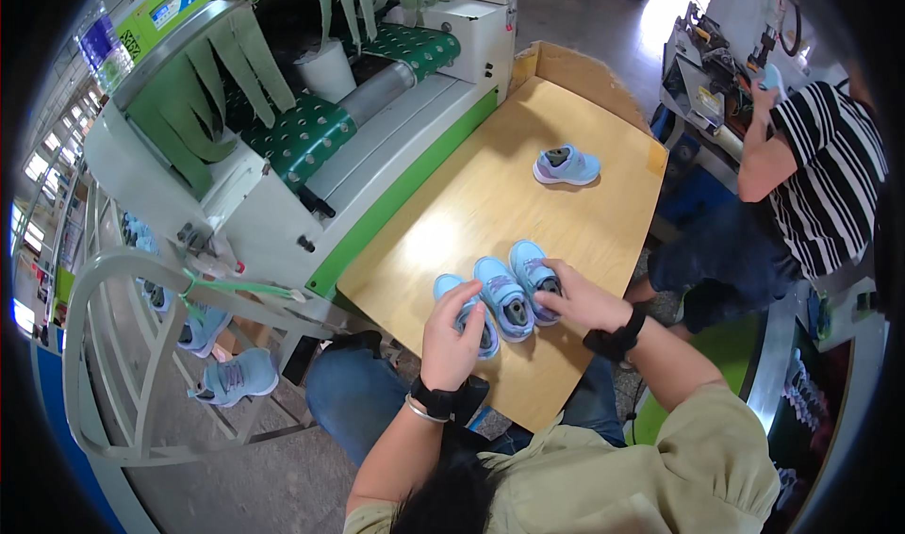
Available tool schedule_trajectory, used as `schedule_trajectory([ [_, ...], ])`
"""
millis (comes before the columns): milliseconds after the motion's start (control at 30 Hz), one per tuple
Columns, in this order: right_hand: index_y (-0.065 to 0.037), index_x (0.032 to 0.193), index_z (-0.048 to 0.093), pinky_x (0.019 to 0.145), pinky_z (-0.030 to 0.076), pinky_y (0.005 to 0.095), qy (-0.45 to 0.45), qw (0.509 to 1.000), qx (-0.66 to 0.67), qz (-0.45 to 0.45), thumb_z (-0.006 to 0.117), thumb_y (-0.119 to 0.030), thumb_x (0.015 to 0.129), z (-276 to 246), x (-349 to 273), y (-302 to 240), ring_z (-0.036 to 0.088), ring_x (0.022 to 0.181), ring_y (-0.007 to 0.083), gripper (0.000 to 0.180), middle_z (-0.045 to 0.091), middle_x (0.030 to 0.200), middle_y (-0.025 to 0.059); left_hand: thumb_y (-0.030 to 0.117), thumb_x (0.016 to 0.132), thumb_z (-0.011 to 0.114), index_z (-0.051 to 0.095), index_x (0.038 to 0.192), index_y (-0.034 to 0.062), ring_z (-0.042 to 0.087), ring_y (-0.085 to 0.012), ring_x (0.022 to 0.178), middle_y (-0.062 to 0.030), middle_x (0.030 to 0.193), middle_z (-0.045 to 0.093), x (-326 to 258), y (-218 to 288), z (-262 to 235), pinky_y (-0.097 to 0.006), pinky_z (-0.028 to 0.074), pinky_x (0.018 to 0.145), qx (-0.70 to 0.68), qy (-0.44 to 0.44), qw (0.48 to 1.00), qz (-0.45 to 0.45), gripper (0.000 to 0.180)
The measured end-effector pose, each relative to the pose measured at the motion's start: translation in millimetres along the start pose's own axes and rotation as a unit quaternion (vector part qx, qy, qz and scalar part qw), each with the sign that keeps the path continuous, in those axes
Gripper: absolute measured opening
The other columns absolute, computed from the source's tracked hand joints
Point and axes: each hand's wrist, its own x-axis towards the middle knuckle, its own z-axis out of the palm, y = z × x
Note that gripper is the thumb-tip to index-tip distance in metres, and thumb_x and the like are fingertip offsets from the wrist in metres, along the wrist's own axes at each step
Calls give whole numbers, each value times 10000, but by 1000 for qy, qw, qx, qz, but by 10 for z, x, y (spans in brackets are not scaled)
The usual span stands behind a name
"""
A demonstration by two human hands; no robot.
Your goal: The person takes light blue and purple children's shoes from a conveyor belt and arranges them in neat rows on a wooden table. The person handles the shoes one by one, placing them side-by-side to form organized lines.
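Lining up small light-blue children's sneakers seemed to be the step in hand in the head view. The left hand [452, 344] curled over the left sneaker [468, 314], fingers closed on its heel end. The right hand [584, 300] gripped the right sneaker [534, 279] at its near side. A middle sneaker [504, 298] lay untouched between them, just beside both. All three sat at the near edge of the wooden desk [490, 195]. A fourth sneaker [566, 166] rested well apart, toward the far right. Judging by this, the next move called for a steady two-handed grip that would not knock the middle shoe.

Left of the desk stood a green-and-white conveyor machine [377, 129] with hanging green strips. More blue shoes [236, 378] sat on a grey rack at near left. On the right, a person in a striped shirt [834, 185] worked at another station over a concrete floor.
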Motion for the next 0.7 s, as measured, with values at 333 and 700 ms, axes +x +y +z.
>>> schedule_trajectory([
  [333, -121, 1398, 568, 1181, 316, 495, 239, 959, -129, 82, 568, -552, 981, -1227, 2049, 748, 364, 1434, 401, 600, 490, 1481, 244, 287, 939, 671, 661, 1304, 85, 467, -468, 1361, -186, 1412, 600, -3, -436, 99, -537, 343, 1121, 216, -32, 975, 25, 418],
  [700, -18, 630, 480, 739, 504, 372, 211, 971, 3, -110, 799, -120, 760, -640, 1396, 950, 657, 926, 271, 359, 649, 911, 183, 326, 939, 668, 643, 1328, 114, 392, -430, 1436, -136, 1420, 592, -18, -555, 150, -541, 287, 1133, 248, -44, 968, 17, 444],
])
